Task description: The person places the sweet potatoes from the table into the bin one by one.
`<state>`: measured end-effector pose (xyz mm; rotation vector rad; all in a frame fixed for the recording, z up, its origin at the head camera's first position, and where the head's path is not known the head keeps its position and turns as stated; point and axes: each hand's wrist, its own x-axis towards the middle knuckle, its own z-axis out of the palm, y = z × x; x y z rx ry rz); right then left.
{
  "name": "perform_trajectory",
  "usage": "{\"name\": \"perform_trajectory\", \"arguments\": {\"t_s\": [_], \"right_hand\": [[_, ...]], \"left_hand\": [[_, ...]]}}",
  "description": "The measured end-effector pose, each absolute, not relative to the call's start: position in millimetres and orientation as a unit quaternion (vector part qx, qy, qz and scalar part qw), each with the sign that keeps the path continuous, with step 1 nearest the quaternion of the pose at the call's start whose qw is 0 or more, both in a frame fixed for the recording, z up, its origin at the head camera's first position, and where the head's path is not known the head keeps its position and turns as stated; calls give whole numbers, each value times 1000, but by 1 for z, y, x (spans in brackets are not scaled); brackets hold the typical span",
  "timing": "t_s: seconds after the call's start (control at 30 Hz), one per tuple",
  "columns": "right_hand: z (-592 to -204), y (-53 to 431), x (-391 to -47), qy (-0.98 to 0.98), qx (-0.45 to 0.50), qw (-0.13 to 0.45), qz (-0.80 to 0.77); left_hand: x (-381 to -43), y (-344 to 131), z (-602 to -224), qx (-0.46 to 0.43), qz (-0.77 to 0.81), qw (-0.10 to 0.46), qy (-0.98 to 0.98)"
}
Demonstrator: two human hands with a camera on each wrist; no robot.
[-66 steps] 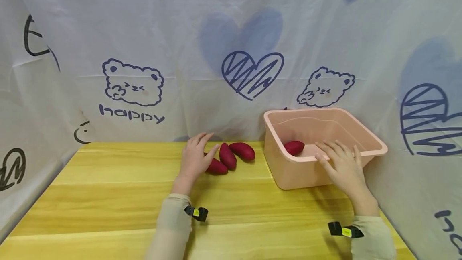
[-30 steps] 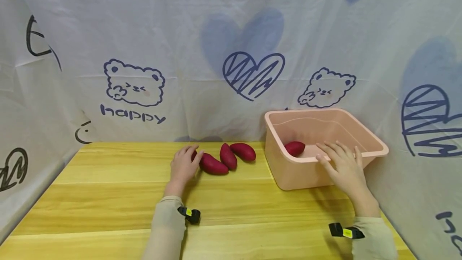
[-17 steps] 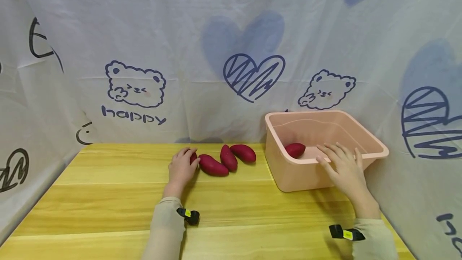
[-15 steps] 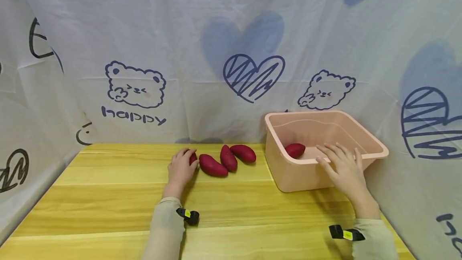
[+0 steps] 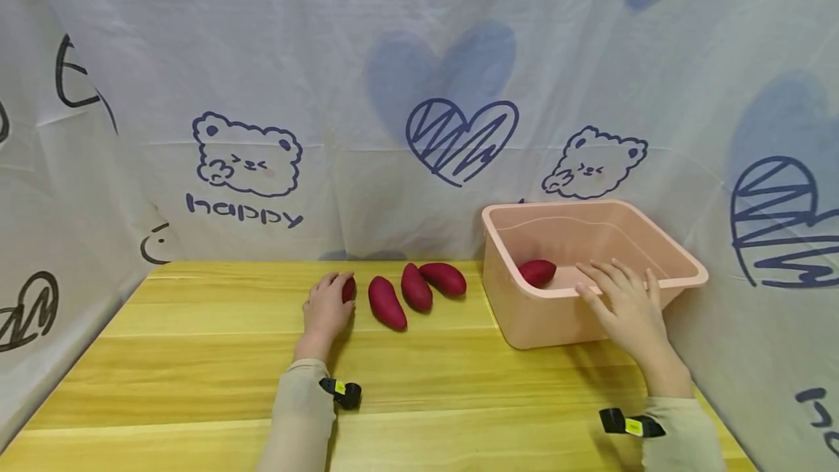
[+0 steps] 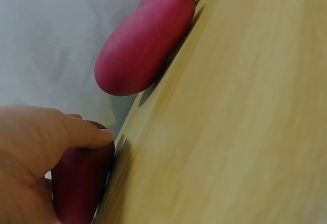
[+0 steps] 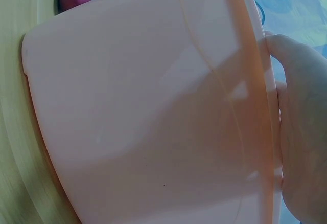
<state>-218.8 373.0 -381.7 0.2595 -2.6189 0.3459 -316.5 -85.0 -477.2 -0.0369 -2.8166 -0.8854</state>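
Note:
At the back of the wooden table my left hand (image 5: 325, 312) curls round a dark red sweet potato (image 5: 349, 289), mostly covered by the fingers in the head view. The left wrist view has the thumb (image 6: 92, 134) lying across that sweet potato (image 6: 76, 188), close to the tabletop. To its right lie three more: one sweet potato (image 5: 387, 304) by itself, then a second (image 5: 416, 288) against a third (image 5: 443, 279). My right hand (image 5: 625, 312) rests on the near rim of a pink plastic basin (image 5: 537, 323), fingers spread over the edge. One sweet potato (image 5: 537, 273) sits inside it.
A white cloth (image 5: 341, 57) printed with hearts and bears hangs behind the table (image 5: 197, 370) and along both sides. The basin stands at the back right, close to the cloth. Black straps with small devices (image 5: 342, 392) circle both sleeves.
My left hand has moved left from the loose sweet potatoes and now grips the leftmost one. The sweet potato beside it has swung round, apart from its neighbour. The right hand stays at the rim.

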Motion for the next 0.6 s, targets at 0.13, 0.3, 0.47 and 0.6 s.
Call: {"name": "perform_trajectory", "arguments": {"t_s": [0.13,0.3,0.47,0.6], "right_hand": [[-382,373,-218,-958,94,241,126],[-382,373,-218,-958,93,239,128],[-381,373,-217,-958,92,238,127],[-381,373,-218,-957,95,242,128]], "left_hand": [[-316,-85,-477,-13,-297,94,-950],[-316,-85,-477,-14,-293,98,-951],[-316,-85,-476,-14,-293,101,-951],[-316,-85,-476,-13,-296,102,-949]]}}
